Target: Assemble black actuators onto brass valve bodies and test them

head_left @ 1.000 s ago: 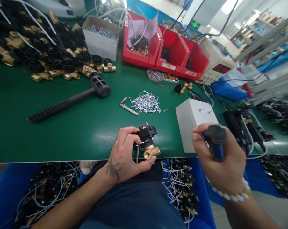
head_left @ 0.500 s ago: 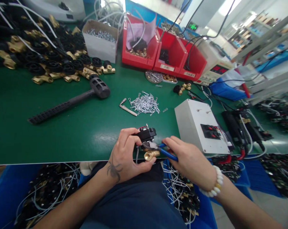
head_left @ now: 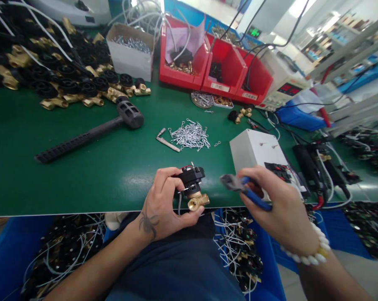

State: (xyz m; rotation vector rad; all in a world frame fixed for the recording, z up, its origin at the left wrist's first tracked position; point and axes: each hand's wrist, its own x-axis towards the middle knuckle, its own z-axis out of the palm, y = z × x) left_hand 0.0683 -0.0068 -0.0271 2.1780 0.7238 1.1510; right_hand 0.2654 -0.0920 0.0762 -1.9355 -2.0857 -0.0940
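My left hand (head_left: pixel 164 200) grips a valve (head_left: pixel 193 190) with a black top and a brass body, fingers on the black part and thumb under the brass port. A thin metal pin shows at the black neck by my fingertips. To its right, my right hand (head_left: pixel 277 207) is closed round blue-handled pliers (head_left: pixel 254 196), whose jaws point left, apart from the valve. Beyond both hands lies a pile of small metal clips (head_left: pixel 190 136), with a bent metal tool (head_left: pixel 167 141) at its left edge.
A black mallet (head_left: pixel 95 136) lies at left, before many brass-and-black valves (head_left: pixel 70 85). Red bins (head_left: pixel 182 79) and a white box of screws (head_left: pixel 131 60) stand behind. A grey switch box (head_left: pixel 248 148) sits at right. Blue crates (head_left: pixel 7 259) of wired parts are below the table edge.
My right hand has drawn the pliers off the valve, to the right, blurring slightly. My left hand holds the valve in nearly the same place.
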